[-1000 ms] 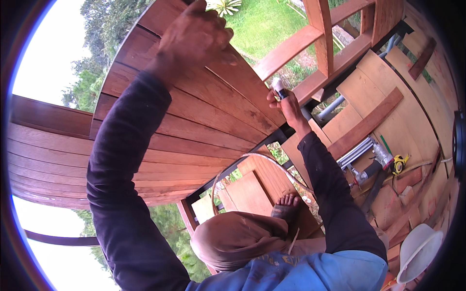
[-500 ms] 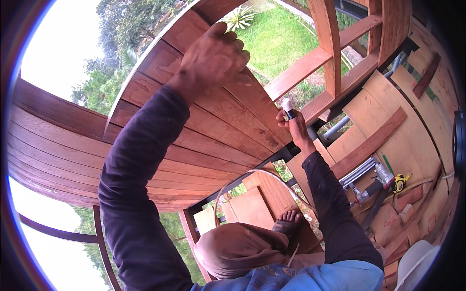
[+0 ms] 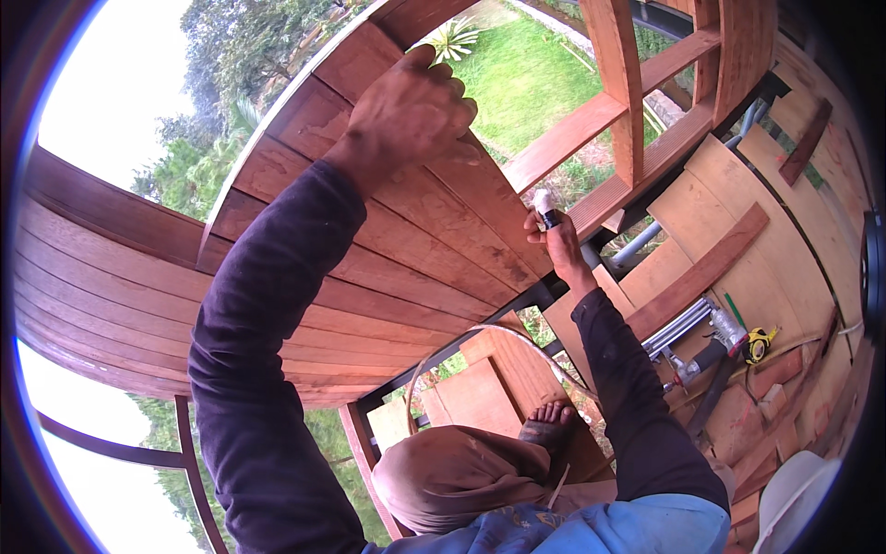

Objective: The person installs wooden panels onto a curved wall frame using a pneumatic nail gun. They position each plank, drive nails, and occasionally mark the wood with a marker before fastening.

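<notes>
Above the curved panel of reddish wooden boards (image 3: 388,217), my left hand (image 3: 406,115) is closed, its fingers curled at the edge of the outermost board. The fingertips are hidden behind the knuckles. Lower and to the right, beside the panel's lower corner, my right hand (image 3: 561,245) grips a small tube-like thing (image 3: 548,214) with a white top and a black band. Its exact kind does not show. The white top points up, next to a wooden crosspiece (image 3: 565,143) of the open frame.
A nail gun (image 3: 706,355), a yellow and black tape measure (image 3: 759,345) and a long wooden strip (image 3: 701,268) lie on plywood sheets at the right. A hose (image 3: 517,331) loops near my bare foot (image 3: 547,423). Grass (image 3: 521,83) shows beyond the frame.
Both hands keep nearly the same place and grip. The view has shifted slightly, with the things at the right a little further left.
</notes>
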